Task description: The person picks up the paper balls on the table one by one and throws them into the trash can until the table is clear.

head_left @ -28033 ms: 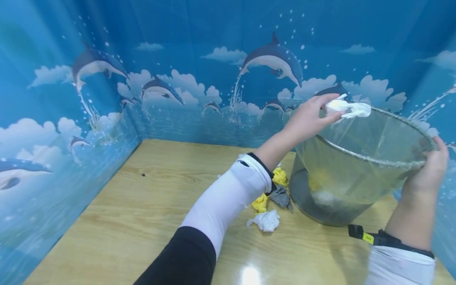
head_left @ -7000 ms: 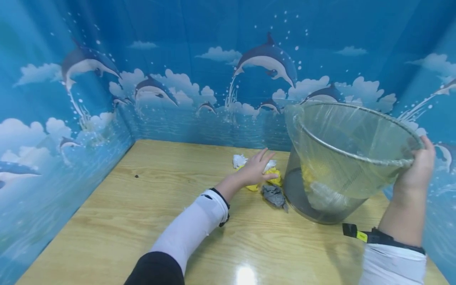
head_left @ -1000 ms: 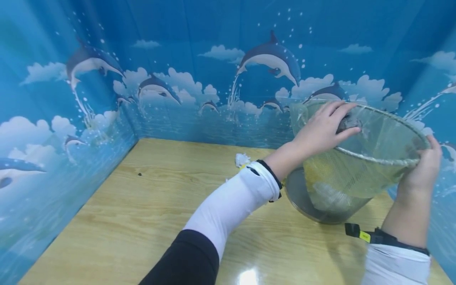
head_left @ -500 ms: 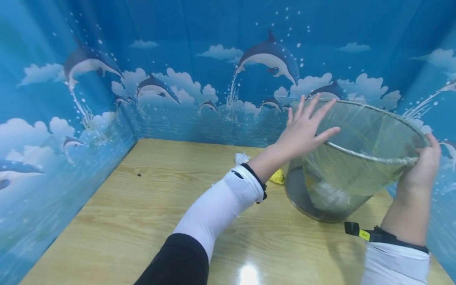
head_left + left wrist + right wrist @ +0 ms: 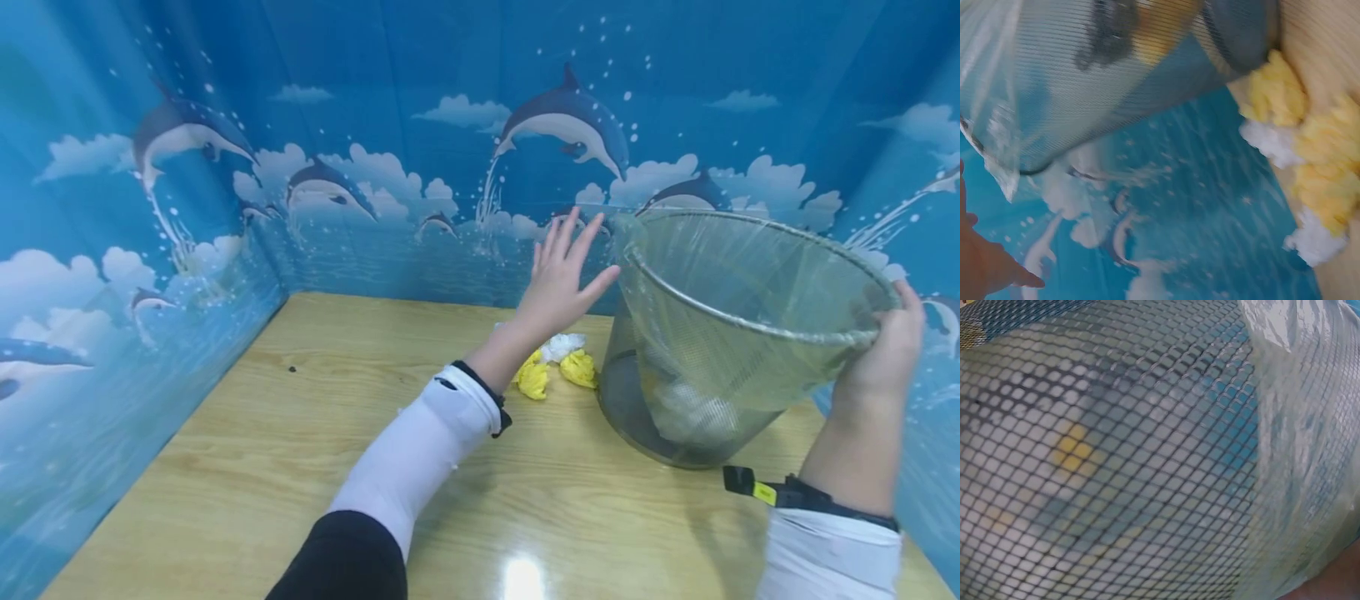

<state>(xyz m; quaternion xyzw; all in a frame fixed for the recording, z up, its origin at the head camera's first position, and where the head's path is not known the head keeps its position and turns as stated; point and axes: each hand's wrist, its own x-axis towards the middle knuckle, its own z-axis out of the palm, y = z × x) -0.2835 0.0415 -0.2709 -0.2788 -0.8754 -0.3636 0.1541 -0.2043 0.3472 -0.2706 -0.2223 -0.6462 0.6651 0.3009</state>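
My right hand (image 5: 885,346) grips the right side of the rim of a mesh wastebasket (image 5: 697,400), which is lined with a thin, see-through yellowish bag (image 5: 637,267). Crumpled paper (image 5: 1110,37) shows dark and yellowish through the mesh in the left wrist view. My left hand (image 5: 558,279) is in the air just left of the basket, fingers spread and holding nothing. Beneath it on the table lie a yellow crumpled paper ball (image 5: 578,368), another yellow crumpled ball (image 5: 532,379) and a white crumpled ball (image 5: 562,346). Another white ball (image 5: 1316,237) shows in the left wrist view, mostly hidden by my arm from the head.
The wooden table (image 5: 337,467) meets a blue curtain (image 5: 420,108) printed with dolphins at the back and sides. A tiny dark speck (image 5: 292,368) marks the left part of the table.
My left hand let the grey crumpled paper go into the basket, then drew back left with fingers spread. The right hand stays on the rim. Fewer paper balls lie outside than 28 seconds ago.
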